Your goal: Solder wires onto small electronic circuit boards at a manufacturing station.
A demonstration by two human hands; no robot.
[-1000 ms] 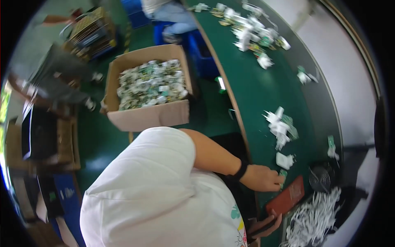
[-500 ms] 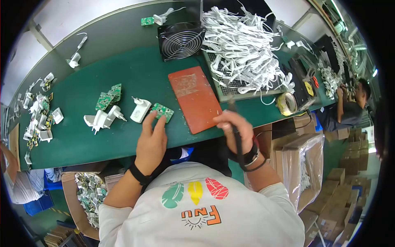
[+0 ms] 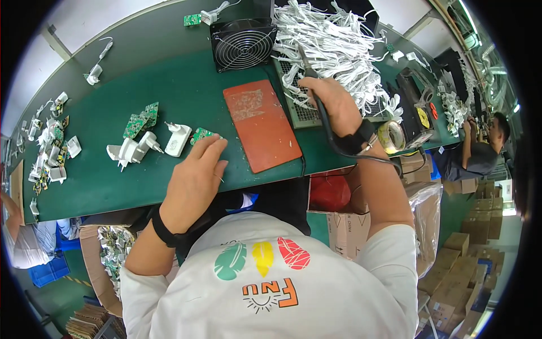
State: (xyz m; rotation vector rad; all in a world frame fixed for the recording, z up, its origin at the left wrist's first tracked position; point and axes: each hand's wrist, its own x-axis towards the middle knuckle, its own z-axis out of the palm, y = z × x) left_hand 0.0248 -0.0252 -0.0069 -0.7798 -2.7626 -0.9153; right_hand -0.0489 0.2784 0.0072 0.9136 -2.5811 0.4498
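Right grip (image 3: 333,107) moved toward cables (image 3: 333,51), holding corded tool (image 3: 310,72); circuit board (image 3: 199,134) partly under left grip (image 3: 193,178), hold unclear

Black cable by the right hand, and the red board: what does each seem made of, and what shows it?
Black cable: probably rubber or soft plastic, dull; it bends in a smooth curve.
Red board: perhaps hard plastic or fibreboard, matt; it lies flat, with a scuffed patch.

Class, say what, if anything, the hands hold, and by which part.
Right hand: a corded tool, by its handle. Left hand: at a green circuit board; whether gripped cannot be told.
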